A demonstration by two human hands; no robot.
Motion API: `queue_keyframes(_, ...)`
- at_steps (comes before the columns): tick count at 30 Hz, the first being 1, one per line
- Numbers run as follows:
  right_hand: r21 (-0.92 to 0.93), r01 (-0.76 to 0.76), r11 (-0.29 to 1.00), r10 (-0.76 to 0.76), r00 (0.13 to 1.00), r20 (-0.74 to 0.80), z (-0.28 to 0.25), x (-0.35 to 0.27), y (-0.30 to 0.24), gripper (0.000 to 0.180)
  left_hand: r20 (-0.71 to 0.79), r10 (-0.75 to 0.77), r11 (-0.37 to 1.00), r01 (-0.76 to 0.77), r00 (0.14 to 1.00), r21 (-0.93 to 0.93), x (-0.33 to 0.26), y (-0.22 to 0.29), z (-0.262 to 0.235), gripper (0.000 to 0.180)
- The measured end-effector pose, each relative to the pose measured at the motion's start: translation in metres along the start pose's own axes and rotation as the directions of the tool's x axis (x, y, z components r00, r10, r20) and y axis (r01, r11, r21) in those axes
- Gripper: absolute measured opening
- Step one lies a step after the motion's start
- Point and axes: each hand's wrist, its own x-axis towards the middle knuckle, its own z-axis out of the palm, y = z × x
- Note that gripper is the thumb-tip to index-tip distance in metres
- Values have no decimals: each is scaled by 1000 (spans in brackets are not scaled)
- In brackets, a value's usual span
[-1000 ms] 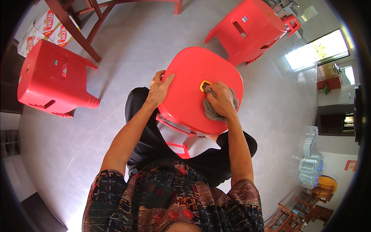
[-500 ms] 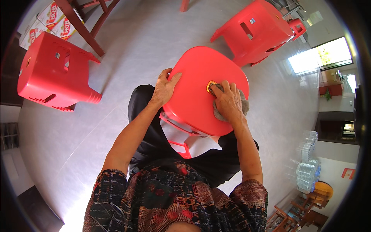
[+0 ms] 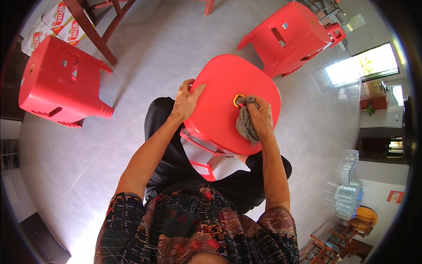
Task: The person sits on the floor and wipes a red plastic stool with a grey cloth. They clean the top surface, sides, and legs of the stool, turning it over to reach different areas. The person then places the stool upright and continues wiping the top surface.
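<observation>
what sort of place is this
Possibly a small eatery or its storage area, judging by the red plastic stools, stacked printed cartons and what look like packs of clear bottles.

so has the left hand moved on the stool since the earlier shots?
No visible shift. The left hand stays at the left edge of the red stool, about as far left of its yellow-rimmed mark as before.

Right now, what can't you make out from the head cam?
All in the head view:
Seat patch of the middle red stool: under the grey cloth and right hand.
That stool's far-side legs: hidden by its seat.
Wooden furniture, upper left: cut off by the top edge.
Clear plastic stack, right: too small to count pieces.
</observation>
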Motion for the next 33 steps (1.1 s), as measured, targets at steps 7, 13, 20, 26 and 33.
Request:
queue_keyframes(7, -722, 158, 674, -417, 888, -194, 46, -9, 13, 30, 4, 10, 1000, -10, 1000, -25, -1, -1, 2, 80)
queue_keyframes(13, -621, 274, 734, -500, 837, -221, 51, -18, 15, 38, 10, -17, 997, 18, 1000, -76, -5, 6, 1, 78)
queue_keyframes(20, -258, 306, 916, -333, 940, -68, 12, 4, 22, 42, -24, 31, 999, -32, 999, -42, -4, 9, 1, 78)
queue_keyframes(26, -357, 342, 869, -421, 890, -173, 14, -15, 30, 40, -40, 26, 998, -29, 999, -64, -6, 10, 2, 78)
queue_keyframes(33, -715, 316, 624, -549, 828, -114, 39, -24, 15, 47, -18, 34, 995, -35, 999, -94, -10, 9, 2, 75)
